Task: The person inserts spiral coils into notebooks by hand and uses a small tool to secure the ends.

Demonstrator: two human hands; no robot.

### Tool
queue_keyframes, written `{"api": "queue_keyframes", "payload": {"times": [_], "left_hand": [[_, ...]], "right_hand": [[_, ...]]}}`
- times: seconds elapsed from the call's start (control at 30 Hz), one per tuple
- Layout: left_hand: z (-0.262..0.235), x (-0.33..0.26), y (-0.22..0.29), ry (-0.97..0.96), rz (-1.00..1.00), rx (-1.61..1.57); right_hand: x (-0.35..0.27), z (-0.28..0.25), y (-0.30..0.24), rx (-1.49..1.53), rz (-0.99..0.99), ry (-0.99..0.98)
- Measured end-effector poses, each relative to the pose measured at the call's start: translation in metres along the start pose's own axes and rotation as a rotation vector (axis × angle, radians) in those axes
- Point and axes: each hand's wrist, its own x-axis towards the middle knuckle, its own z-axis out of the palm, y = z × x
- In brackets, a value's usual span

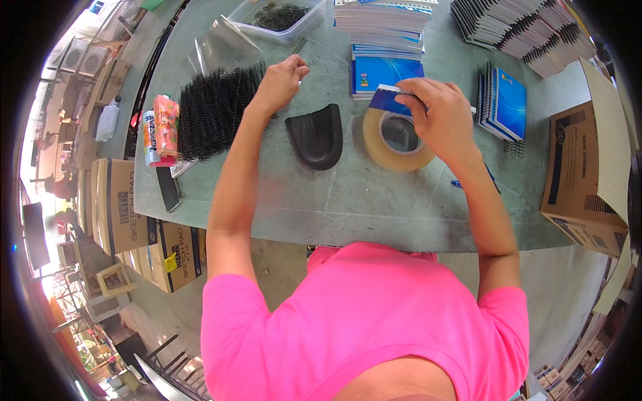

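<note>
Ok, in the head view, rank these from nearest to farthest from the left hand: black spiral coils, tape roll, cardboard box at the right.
1. black spiral coils, just left of the left hand
2. tape roll, right of centre
3. cardboard box, far right table edge

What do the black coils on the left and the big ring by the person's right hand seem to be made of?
The black coils look like thin wire or plastic binding spirals with a dull dark finish; fine repeated loops show, but which material cannot be told. The big ring looks like a roll of tan, slightly glossy plastic packing tape wound on a core. The right hand hovers above it.
</note>
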Motion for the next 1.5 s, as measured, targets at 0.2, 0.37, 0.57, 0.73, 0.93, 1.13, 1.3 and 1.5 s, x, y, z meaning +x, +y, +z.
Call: {"api": "queue_keyframes", "payload": {"times": [0.2,0.37,0.57,0.73,0.93,1.13,1.3,1.5], "left_hand": [[-0.024,-0.029,0.045,-0.196,0.104,-0.547],[-0.01,-0.048,0.057,-0.196,0.16,-0.519],[0.013,-0.06,0.079,-0.015,0.342,-0.237],[0.018,-0.063,0.089,0.033,0.239,-0.157],[0.01,-0.058,0.102,0.121,0.318,-0.076],[-0.003,-0.054,0.092,0.046,0.354,-0.086],[-0.018,-0.05,0.091,-0.182,0.202,-0.027],[-0.003,-0.055,0.091,0.211,0.424,-0.051]], "right_hand": [[-0.001,0.013,0.007,-0.031,0.122,-0.148],[0.006,0.011,0.004,-0.045,0.189,-0.191],[0.008,0.01,0.002,-0.006,0.186,-0.204],[0.005,0.013,0.002,0.02,0.172,-0.213],[0.006,0.014,-0.004,0.0,0.145,-0.221],[0.008,0.025,-0.005,-0.032,0.028,-0.08],[0.008,0.024,-0.012,0.124,0.152,-0.089],[0.009,0.026,-0.016,0.232,0.172,-0.044]]}}
